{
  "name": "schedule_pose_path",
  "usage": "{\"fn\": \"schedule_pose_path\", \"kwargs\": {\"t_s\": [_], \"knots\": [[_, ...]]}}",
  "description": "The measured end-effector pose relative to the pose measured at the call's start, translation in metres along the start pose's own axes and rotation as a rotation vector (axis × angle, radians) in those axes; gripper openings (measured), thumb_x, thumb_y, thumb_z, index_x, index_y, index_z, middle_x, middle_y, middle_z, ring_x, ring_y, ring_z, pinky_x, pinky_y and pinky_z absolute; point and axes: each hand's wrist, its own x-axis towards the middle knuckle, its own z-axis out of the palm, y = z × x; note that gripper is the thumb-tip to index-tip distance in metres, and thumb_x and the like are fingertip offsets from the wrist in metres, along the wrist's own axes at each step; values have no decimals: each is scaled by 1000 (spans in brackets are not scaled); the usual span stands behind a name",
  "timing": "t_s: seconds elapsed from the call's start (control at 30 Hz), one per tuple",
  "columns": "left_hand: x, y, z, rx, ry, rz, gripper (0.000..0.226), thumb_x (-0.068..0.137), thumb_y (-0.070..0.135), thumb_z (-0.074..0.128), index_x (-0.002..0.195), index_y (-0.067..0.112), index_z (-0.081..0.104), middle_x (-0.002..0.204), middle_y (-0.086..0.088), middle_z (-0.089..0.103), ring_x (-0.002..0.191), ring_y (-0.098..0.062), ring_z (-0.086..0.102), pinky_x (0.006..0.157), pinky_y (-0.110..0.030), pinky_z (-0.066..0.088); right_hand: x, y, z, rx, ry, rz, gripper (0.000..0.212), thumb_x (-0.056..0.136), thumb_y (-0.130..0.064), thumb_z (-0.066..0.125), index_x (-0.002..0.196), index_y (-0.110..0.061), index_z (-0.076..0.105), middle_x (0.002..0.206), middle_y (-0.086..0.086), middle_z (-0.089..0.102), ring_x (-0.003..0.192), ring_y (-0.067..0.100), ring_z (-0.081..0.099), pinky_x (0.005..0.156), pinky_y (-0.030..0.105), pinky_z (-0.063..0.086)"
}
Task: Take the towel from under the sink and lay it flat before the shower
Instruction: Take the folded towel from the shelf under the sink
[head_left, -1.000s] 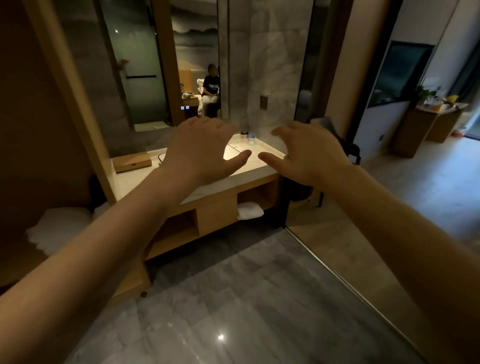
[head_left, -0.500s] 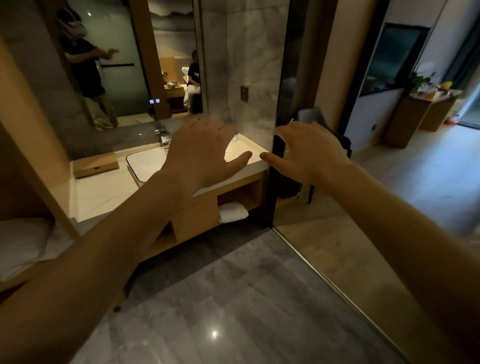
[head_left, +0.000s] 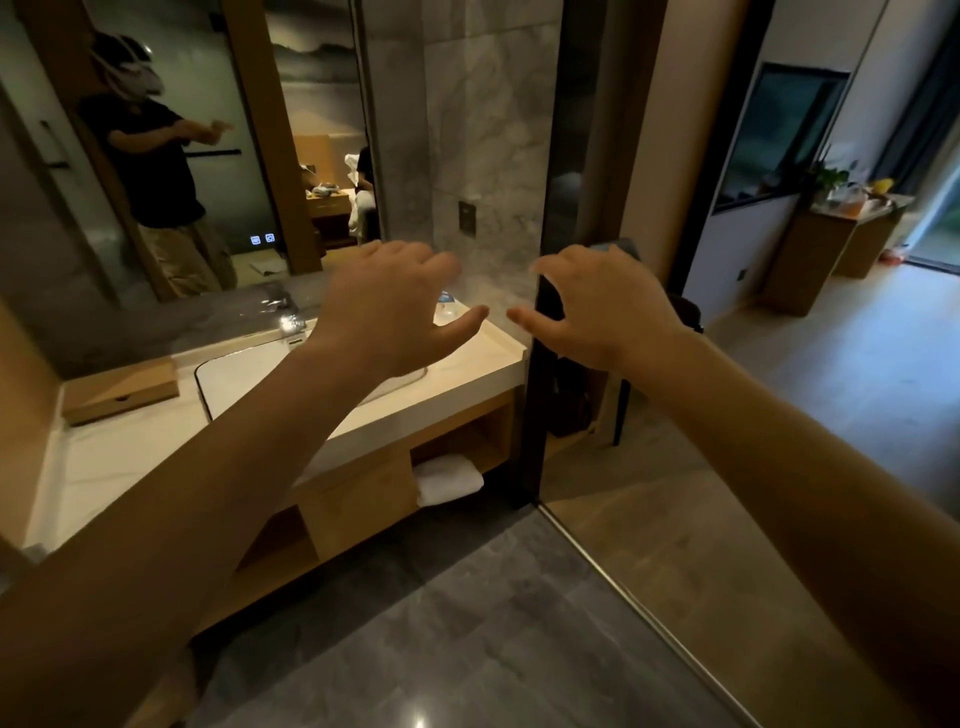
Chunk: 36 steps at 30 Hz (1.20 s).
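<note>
Both arms reach out toward the desk (head_left: 483, 358). The left grip (head_left: 389, 312) hangs above the sink (head_left: 249, 374), fingers spread and loosely bent, holding nothing. The right grip (head_left: 608, 306) just beside it is the same (thumbs nearly tip to tip). The folded white towel (head_left: 449, 479) lies in the open shelf (head_left: 470, 434) under the desk's right end, well apart from both.

The pale surface (head_left: 467, 387) carries a flat wooden box (head_left: 122, 392) at its left end and a basin (head_left: 249, 379) set in its middle, while the wooden shelf (head_left: 498, 475) beneath holds a folded white towel (head_left: 449, 480) in its right compartment.
</note>
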Motion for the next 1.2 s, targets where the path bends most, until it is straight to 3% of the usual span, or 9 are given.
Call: {"fn": "schedule_pose_path", "kwargs": {"t_s": [0.37,0.8,1.2], "knots": [[90,-16,70,33,-82,-52,63,86,67,30,122,22,54,119,-3,62,108,-24,57,93,-39,41,104,60,64,29,13,-38,66,87,-66,38,131,-17,49,130,5,56,120,22,51,110,47,30],[213,3,139,87,-106,-291,62,86,67,36,128,23,51,125,-3,60,119,-24,52,103,-42,36,233,162,123,67,11,-225,67,87,-66,37,133,-19,47,134,5,54,125,23,48,111,47,28],[262,-22,199,119,-192,-457,63,88,64,36,134,22,48,132,-5,56,124,-26,48,104,-42,35,325,179,192,108,-31,-330,66,88,-66,35,132,-20,48,131,4,55,122,22,50,112,48,28]]}}
